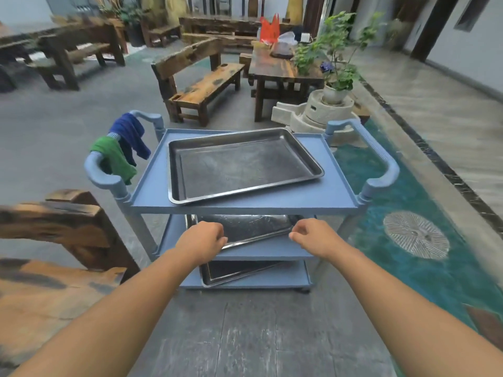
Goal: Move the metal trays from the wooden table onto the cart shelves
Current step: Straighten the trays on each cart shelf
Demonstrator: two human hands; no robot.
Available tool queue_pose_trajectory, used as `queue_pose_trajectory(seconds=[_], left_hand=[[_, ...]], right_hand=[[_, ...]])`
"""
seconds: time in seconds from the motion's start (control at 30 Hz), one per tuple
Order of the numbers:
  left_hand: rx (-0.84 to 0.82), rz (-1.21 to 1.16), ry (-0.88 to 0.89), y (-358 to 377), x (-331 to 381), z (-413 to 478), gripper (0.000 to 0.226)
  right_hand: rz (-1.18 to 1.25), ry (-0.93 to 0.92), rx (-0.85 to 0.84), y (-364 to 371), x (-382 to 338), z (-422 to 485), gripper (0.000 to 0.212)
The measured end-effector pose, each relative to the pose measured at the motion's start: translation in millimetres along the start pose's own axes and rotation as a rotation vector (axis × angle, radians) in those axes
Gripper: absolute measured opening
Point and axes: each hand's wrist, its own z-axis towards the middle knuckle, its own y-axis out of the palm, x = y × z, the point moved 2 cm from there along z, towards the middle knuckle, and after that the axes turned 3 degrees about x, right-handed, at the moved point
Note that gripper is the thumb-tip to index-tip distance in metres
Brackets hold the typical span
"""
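A blue three-shelf cart (pixel 272 205) stands in front of me. One metal tray (pixel 242 164) lies flat on its top shelf. A second tray (pixel 250 228) sits askew on the middle shelf, and a third tray (pixel 234 273) lies on the bottom shelf. My left hand (pixel 202 240) curls over the near left edge of the middle tray and touches it. My right hand (pixel 313 235) hovers at the tray's near right corner with fingers bent, a small gap between them and the rim.
A blue cloth (pixel 130 137) and a green cloth (pixel 114 159) hang on the cart's left handle. A wooden bench end (pixel 62 229) is close at my left. Further off stand a wooden bench (pixel 201 85), a table (pixel 283 69) and a potted plant (pixel 337 77) on a stone mill.
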Motion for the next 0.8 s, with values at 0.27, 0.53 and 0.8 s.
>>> queue_pose_trajectory(seconds=[0.27, 0.53, 0.8], left_hand=[[0.024, -0.030, -0.081, 0.5, 11.0, 26.3, 0.029], [0.077, -0.076, -0.061, -1.4, 4.8, 107.7, 0.052], [0.010, -0.037, 0.006, 2.1, -31.6, 197.7, 0.070]], right_hand=[[0.021, -0.041, -0.035, -12.4, 20.7, 28.3, 0.023], [0.098, -0.061, 0.002, -15.5, 25.1, 99.9, 0.025], [0.018, -0.085, 0.075, -11.2, 12.5, 192.3, 0.045]])
